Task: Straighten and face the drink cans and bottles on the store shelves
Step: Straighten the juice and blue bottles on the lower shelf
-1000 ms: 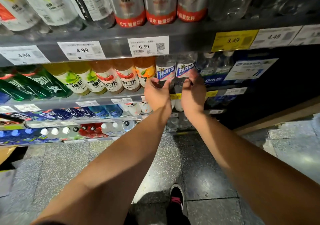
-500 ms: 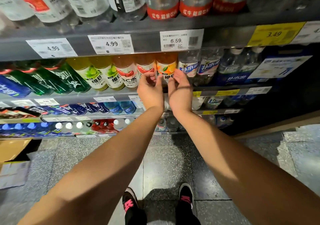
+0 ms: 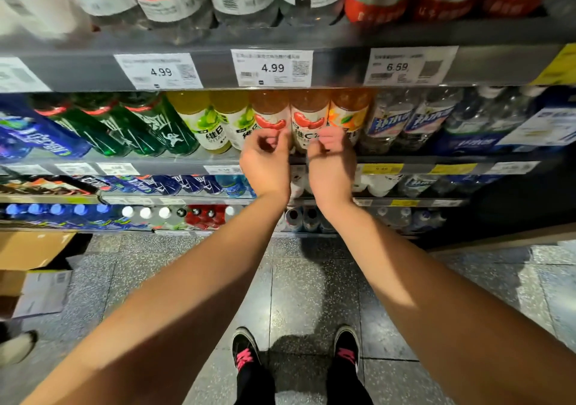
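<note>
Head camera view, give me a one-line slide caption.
Both hands, left hand and right hand, reach toward the red-label vitamin bottles beneath the 4.99 price tag.

On the middle shelf a row of bottles leans back, labels forward. Two orange bottles with red fruit labels stand at twelve o'clock; the yellow-green bottles are at eleven, the clear blue-labelled bottles at one.
</note>
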